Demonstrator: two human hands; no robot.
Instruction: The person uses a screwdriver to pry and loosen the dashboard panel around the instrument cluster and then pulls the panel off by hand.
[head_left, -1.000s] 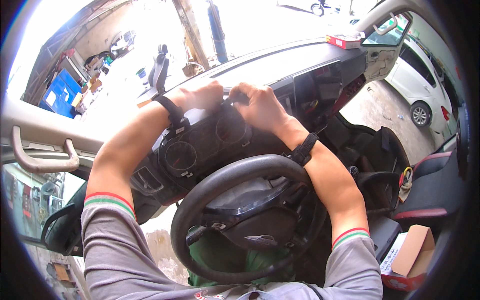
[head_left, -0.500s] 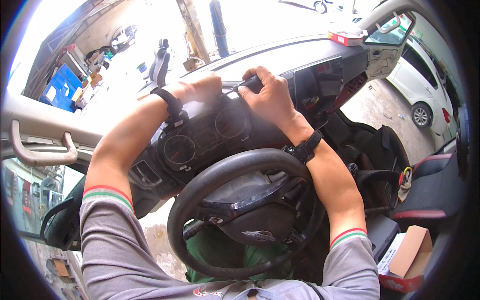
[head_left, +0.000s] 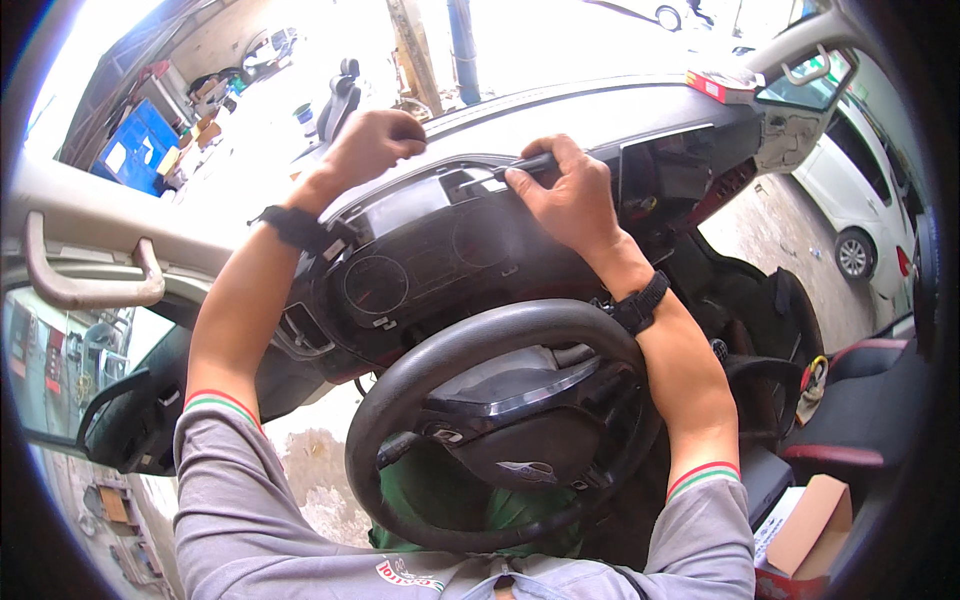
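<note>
A: Sitrep? Near to far.

B: Closest is 1 steering wheel. Past it, vs ½ sec ago, our L hand has lifted up & left; fingers curled, can't tell if it's holding anything. Our R hand is closed round a dark handle-like piece, same as before, at the upper R edge of the instr. cluster.

A: Meaning for the job?

B: Our read: R hand alone has the piece now, L's off the cluster. Pale panel along cluster top shows more clearly.

A: Count pls, same order.

B: We get 1 wheel, 1 open carton lower R, 2 wristbands (1 per arm), 2 hands, 1 cluster w/ 2 round dials, 1 dark piece, 1 pale panel. Farther: 1 dash, 1 red-white box on its far R end, 1 white car R side, 1 blue cabinet far L.
</note>
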